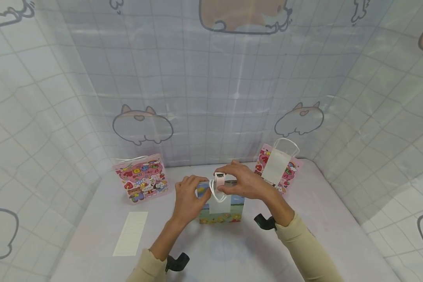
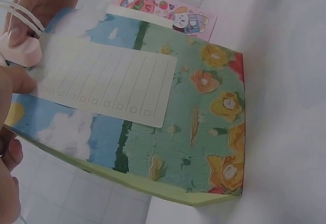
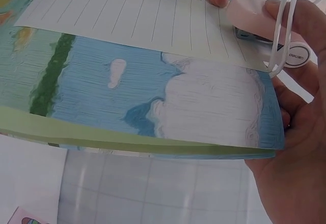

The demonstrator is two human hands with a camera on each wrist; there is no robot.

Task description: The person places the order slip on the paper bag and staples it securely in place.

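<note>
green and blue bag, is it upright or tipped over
Upright: the bag has its flowered end down toward the table, its white handles at the top.

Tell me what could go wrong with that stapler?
The white cord handle hangs beside the pink stapler and might get caught. The left hand has its thumb at the lined paper slip, close to the stapler, so it could get pinched. The slip's lower end is unheld, so it might shift crooked on the flower-printed paper bag.

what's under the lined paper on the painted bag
Beside and below the lined paper, the painted bag shows clouds and flowers; whatever lies directly beneath the paper is covered.
</note>
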